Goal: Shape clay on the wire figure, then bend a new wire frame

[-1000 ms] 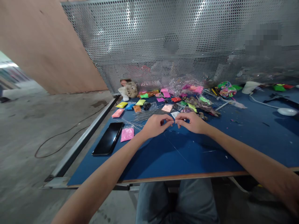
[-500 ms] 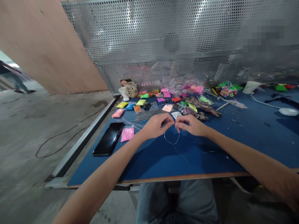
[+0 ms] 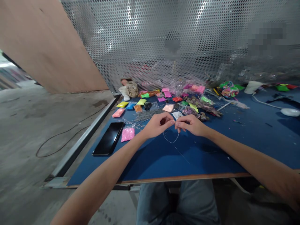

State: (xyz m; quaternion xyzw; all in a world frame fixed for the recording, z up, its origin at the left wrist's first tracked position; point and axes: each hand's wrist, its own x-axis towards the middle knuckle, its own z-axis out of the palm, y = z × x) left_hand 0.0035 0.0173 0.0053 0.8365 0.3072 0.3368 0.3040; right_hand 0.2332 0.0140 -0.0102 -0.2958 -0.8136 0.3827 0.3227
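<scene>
My left hand (image 3: pixel 160 124) and my right hand (image 3: pixel 191 124) meet fingertip to fingertip over the blue table (image 3: pixel 159 162). Both are closed in a pinch on a thin wire (image 3: pixel 172 142), which hangs below them in a loop. The exact spot where the fingers grip it is too small to make out. Behind the hands lies a bundle of straight thin wires (image 3: pixel 147 116). A small white card (image 3: pixel 177 115) shows just beyond the fingertips. Left of my left hand are a packet of pink clay (image 3: pixel 127 134) and a black phone (image 3: pixel 108 138).
Several coloured packets, such as a yellow one (image 3: pixel 122 104), line the back near a perforated metal screen (image 3: pixel 150 40). Brownish lumpy figures (image 3: pixel 203 107) lie behind my right hand. A white cup (image 3: pixel 252 87) and a white mouse-shaped device (image 3: pixel 290 112) with a cable are at the right.
The wire loop has shifted slightly left and tilted below my fingers. Both hands stay pinched together in nearly the same place. A person at the far left has gone out of view.
</scene>
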